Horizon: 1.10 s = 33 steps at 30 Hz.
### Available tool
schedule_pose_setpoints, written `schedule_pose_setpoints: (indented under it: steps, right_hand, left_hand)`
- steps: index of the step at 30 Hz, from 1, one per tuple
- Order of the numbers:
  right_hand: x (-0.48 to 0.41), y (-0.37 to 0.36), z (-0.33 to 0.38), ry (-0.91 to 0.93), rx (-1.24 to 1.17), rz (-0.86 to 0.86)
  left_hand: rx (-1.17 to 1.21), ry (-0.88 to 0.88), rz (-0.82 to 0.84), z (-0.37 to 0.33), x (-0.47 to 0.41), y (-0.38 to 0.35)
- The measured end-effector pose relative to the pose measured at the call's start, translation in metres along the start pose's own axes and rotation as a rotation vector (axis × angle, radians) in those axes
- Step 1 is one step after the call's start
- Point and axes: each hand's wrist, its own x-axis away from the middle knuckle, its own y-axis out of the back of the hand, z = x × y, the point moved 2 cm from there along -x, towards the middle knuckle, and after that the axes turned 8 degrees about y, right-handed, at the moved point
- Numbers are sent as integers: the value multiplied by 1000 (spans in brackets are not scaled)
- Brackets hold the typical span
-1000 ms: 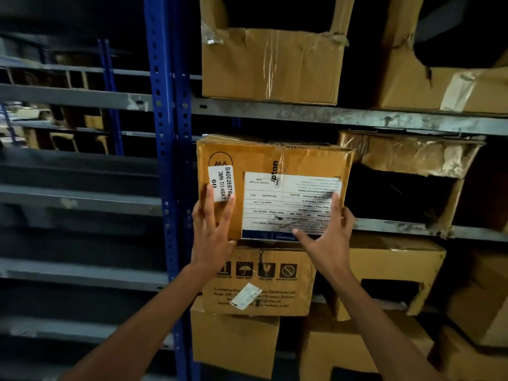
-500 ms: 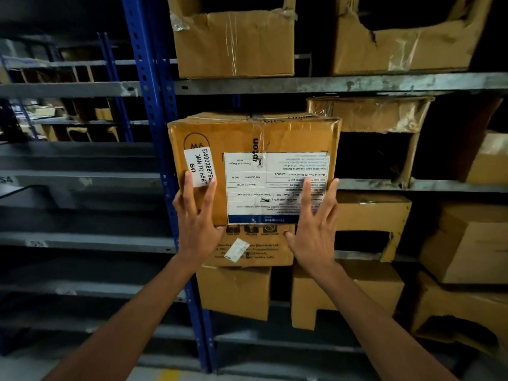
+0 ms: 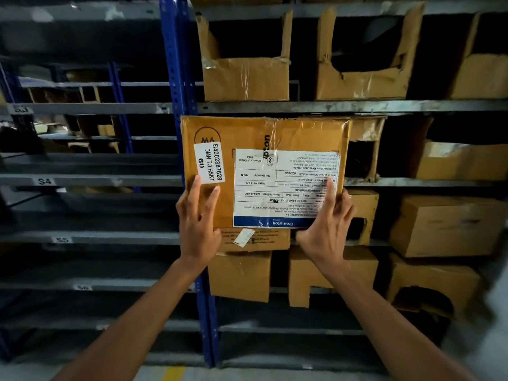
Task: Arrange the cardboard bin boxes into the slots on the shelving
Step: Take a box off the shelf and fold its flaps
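I judge this as the seating step: the box (image 3: pixel 264 171) stands at the mouth of a slot just right of the blue upright (image 3: pixel 176 78), its top close under the grey shelf beam (image 3: pixel 384 107), and I can't tell how deep it sits. My left hand (image 3: pixel 196 229) lies flat on its front, fingers straight and spread, tips touching the white sticker (image 3: pixel 209 163). My right hand (image 3: pixel 327 232) presses the lower right corner with straight fingers on the printed label (image 3: pixel 286 188) and the thumb stretched along the bottom edge; neither hand wraps the box. Next I'd want an even, level push from both palms so the box slides in square and doesn't snag the torn bin (image 3: pixel 365 149) that it overlaps on the right. The box is brown corrugated card, closed, taped with glossy clear film down the middle, and its corners are slightly crushed. The bins above (image 3: pixel 246 78) are the same card with cut-out fronts, ragged and wrinkled. The shelves are dull painted metal, scuffed.
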Motion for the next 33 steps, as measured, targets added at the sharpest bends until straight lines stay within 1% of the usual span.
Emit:
schedule_pose_setpoints:
  steps: [3,7,9,11,14,16,19,21,25,28,33]
  right_hand:
    - [21,40,32,0,-61,-93]
    - [37,90,63,44,-22,-197]
    - [37,113,76,55,-15,-224]
    - [42,132,89,70,-3,-208]
    - [56,150,90,112,13,-166]
    - [61,161,84,126,11,-206]
    - [54,177,79,93,-7,-260]
    - [49,187,73,58,22,-259]
    - [53,209,52,31,73,-177]
    - [75,215,17,-34,66,-60]
    - [150,205,-42,-203,139,290]
  left_hand:
    - [-11,-11,-69,-11,11,45]
    - [22,0,-116,-30,23,98]
    - [45,-6,-99,-37,22,120]
    - [73,30,-46,-39,23,134]
    - [89,28,-19,-50,29,150]
    - [75,-15,-40,-62,29,160]
    - [53,-69,-96,-79,16,171]
    - [57,-61,-95,-88,6,171]
    - [100,6,-11,-104,10,156]
    - [103,95,125,-116,35,133]
    - [103,251,408,-142,105,97]
